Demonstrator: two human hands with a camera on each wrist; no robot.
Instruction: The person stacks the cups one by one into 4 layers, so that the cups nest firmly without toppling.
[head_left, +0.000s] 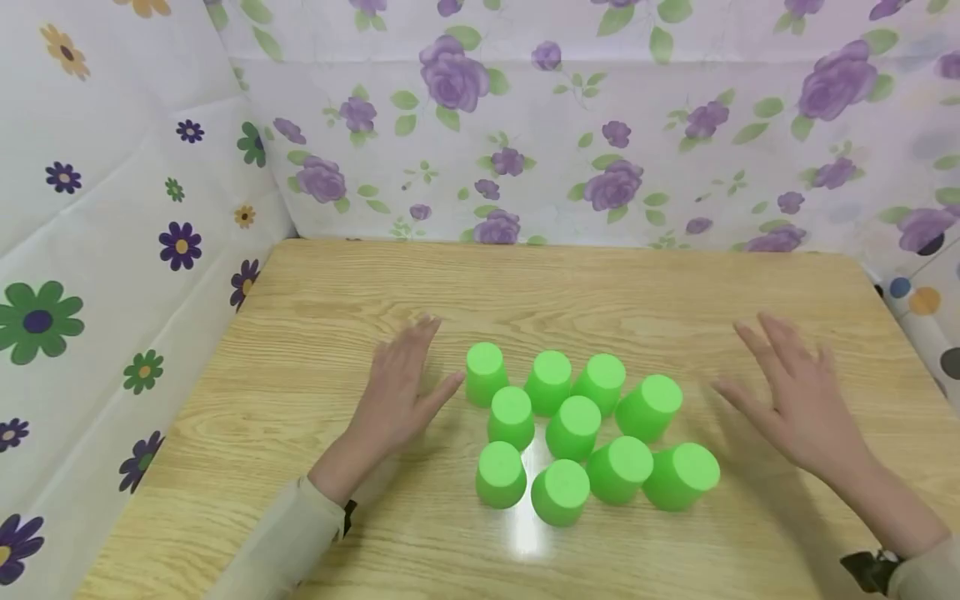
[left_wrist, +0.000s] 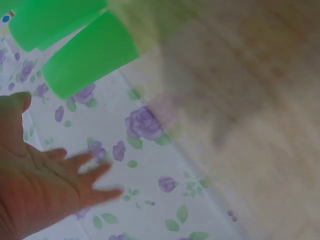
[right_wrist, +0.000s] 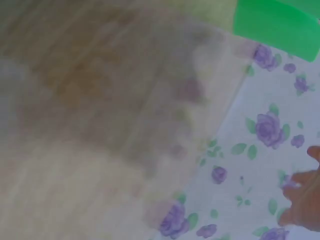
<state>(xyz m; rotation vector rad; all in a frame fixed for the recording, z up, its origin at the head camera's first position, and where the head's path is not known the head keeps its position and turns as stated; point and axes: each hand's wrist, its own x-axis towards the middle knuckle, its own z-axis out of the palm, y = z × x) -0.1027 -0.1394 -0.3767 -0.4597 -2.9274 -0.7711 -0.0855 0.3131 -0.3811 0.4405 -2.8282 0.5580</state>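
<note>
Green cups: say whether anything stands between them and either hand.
Nothing visible stands between the left hand and the back-left cup; only table shows between the right hand and the back-right cup. From either side, the central cup sits behind other cups.

Cannot see inside the bright green, tapered plastic cups (head_left: 573, 429). Finds the bare left hand (left_wrist: 42, 185) blurred and cut by the left wrist view's edge, the bare right hand (right_wrist: 306, 202) likewise in its own.

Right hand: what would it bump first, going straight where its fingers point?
The right hand would probably meet the purple-flowered backdrop behind the table, passing right of the cups, though depth is unclear.
</note>
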